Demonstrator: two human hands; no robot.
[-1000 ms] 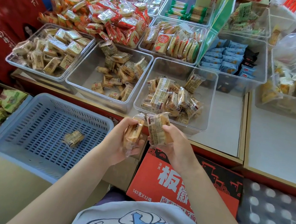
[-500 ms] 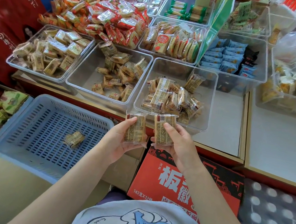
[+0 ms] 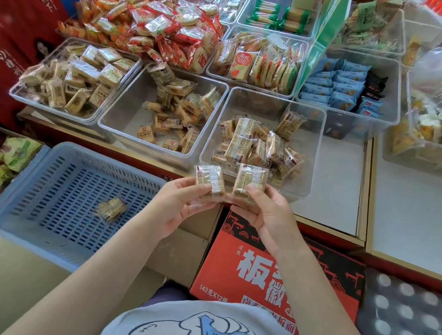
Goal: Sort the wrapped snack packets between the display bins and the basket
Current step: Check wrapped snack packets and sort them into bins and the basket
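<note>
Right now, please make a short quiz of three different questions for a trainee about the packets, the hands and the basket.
1. True or false: each hand holds one packet.
2. How many packets lie in the blue basket? A) none B) one C) four
3. Fill in: the two held packets are in front of the ____ edge of the clear bin on the right of the front row.

Key
1. True: the left hand grips the left packet; the right hand grips the right packet.
2. B: a single packet.
3. near.
</note>
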